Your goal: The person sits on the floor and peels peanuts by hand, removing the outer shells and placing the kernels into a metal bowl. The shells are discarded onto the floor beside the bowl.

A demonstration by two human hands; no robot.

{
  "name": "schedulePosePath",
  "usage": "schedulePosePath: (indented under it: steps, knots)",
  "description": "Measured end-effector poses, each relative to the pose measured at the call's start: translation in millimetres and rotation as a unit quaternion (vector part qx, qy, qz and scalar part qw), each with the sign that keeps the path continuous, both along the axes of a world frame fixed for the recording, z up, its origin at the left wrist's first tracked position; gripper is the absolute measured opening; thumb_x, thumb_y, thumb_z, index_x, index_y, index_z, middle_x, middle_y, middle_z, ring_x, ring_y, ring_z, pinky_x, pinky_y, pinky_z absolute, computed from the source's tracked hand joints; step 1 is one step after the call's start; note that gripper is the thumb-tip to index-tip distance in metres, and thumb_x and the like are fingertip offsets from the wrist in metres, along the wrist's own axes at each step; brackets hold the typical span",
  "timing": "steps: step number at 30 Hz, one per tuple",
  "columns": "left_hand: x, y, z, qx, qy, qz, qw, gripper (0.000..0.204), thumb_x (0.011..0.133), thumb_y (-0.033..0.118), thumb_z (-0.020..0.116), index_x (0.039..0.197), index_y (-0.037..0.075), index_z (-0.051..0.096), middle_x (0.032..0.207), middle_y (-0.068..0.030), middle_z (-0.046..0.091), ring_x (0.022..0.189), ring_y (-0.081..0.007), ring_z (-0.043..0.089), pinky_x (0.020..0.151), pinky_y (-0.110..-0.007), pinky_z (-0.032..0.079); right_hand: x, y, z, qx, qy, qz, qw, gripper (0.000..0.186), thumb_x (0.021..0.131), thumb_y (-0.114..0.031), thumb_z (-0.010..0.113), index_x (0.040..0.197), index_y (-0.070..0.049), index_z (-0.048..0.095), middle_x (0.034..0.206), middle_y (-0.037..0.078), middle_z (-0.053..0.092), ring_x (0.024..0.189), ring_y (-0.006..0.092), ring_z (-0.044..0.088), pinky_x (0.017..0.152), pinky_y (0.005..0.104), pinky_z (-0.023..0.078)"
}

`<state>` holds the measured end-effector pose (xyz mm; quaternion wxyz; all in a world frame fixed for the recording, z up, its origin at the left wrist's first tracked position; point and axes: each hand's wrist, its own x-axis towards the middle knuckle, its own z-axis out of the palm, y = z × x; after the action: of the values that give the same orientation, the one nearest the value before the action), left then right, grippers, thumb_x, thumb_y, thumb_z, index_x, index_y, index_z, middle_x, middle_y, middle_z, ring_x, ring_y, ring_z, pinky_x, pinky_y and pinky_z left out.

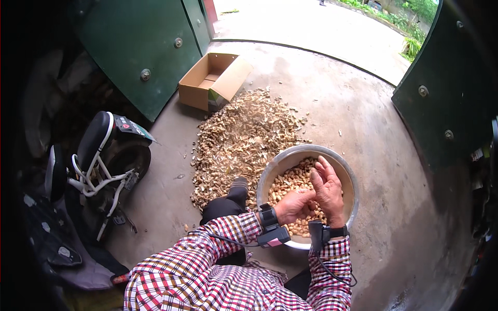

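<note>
A round metal basin [348, 181] stands on the floor before me, holding many peanuts [287, 184]. Above them, inside its rim, both my hands meet. My left hand [293, 206] is closed, its fingers curled against the palm side of my right hand; whatever it may grip is hidden. My right hand [329, 196] has its fingers stretched upward, away from me, and nothing shows clearly in it. Left of the basin spreads a large heap of peanut shells [241, 142], reaching close to the basin's rim.
An open cardboard box [193, 97] sits at the heap's far end, beside a green metal door [140, 49]. At the left stands a small cycle with a black seat [95, 136]. Another green door panel [446, 109] is at the right. My dark-shod foot [237, 191] touches the heap.
</note>
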<state>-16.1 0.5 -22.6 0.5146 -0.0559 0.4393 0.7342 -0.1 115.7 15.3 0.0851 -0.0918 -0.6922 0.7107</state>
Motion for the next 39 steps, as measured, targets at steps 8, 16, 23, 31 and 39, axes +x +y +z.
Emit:
schedulePosePath:
  steps: [8,16,23,31,39]
  knots:
    - [-7,1,11,0.028,-0.040,0.030,0.998,0.037,0.083,0.045,0.048,0.082,0.008,0.054,0.062,-0.0043,0.054,0.050,-0.0133,0.054,0.036,-0.019,0.034,25,27,-20,0.020,-0.099,0.160,0.982,0.024,0.085,-0.017,0.054,0.102,0.000,0.056,0.083,0.001,0.058,0.074,0.0063,0.052,0.062,0.0192,0.043]
    - [-3,4,17,0.042,-0.082,-0.045,0.995,0.058,0.080,0.061,0.037,0.065,0.008,0.054,0.054,-0.0073,0.054,0.046,-0.0167,0.055,0.033,-0.018,0.035,33,18,-6,-0.066,-0.088,0.163,0.980,0.017,0.084,-0.014,0.054,0.094,-0.001,0.058,0.073,-0.003,0.054,0.063,0.0020,0.048,0.054,0.0156,0.040]
    - [-4,9,-7,0.192,-0.130,-0.044,0.972,0.051,0.083,0.056,0.037,0.084,0.008,0.054,0.069,-0.0059,0.057,0.054,-0.0163,0.057,0.034,-0.020,0.038,35,23,-7,-0.103,-0.063,0.062,0.991,0.019,0.085,-0.017,0.053,0.091,0.001,0.059,0.081,0.004,0.061,0.071,0.0068,0.055,0.060,0.0183,0.045]
    - [-13,7,13,0.076,-0.072,0.021,0.994,0.032,0.085,0.035,0.049,0.080,0.004,0.056,0.067,-0.0072,0.059,0.054,-0.0136,0.058,0.038,-0.018,0.039,39,50,-12,-0.177,-0.031,0.041,0.983,0.027,0.086,-0.022,0.051,0.095,0.002,0.058,0.087,0.007,0.061,0.078,0.0102,0.056,0.073,0.0227,0.044]
    - [-6,3,20,0.097,-0.048,0.016,0.994,0.023,0.083,0.028,0.056,0.086,0.005,0.054,0.070,-0.0045,0.055,0.055,-0.0102,0.053,0.041,-0.018,0.037,43,44,-14,-0.143,-0.048,0.057,0.987,0.028,0.086,-0.021,0.050,0.098,0.003,0.058,0.087,0.006,0.061,0.079,0.0103,0.055,0.074,0.0223,0.043]
